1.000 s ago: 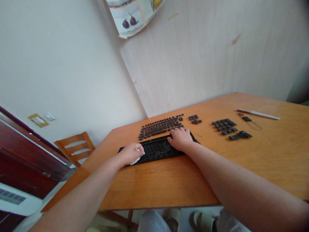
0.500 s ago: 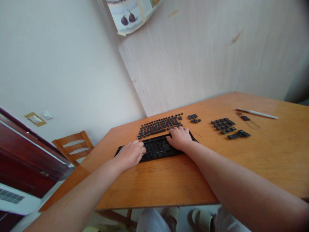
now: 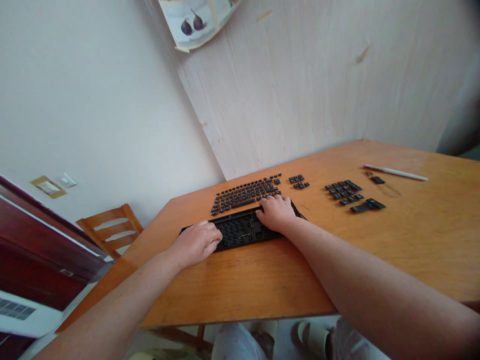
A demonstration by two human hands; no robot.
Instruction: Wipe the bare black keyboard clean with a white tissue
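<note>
A black keyboard base (image 3: 240, 229) with its keycaps off lies on the wooden table near me, metal wire clips showing on it. My left hand (image 3: 198, 241) rests on its left part, fingers curled and pressed together over the base. On the right part lies my right hand (image 3: 276, 213), its fingers reaching to the far edge and its thumb apart, touching the base. Just beyond the base, loose black keycaps (image 3: 245, 192) are laid out in keyboard rows. Smaller groups sit to the right: arrow and navigation keycaps (image 3: 299, 181) and number-pad keycaps (image 3: 343, 190).
On the right of the table (image 3: 405, 240) lie a white pen-like stick (image 3: 395, 172) and a small black item with a cord (image 3: 377, 180). A wooden chair (image 3: 112, 230) stands at the left. Behind the table is a pale board (image 3: 300, 90).
The whole view has shifted slightly. My left hand has moved a little to the left along the base; my right hand stays about where it was on it.
</note>
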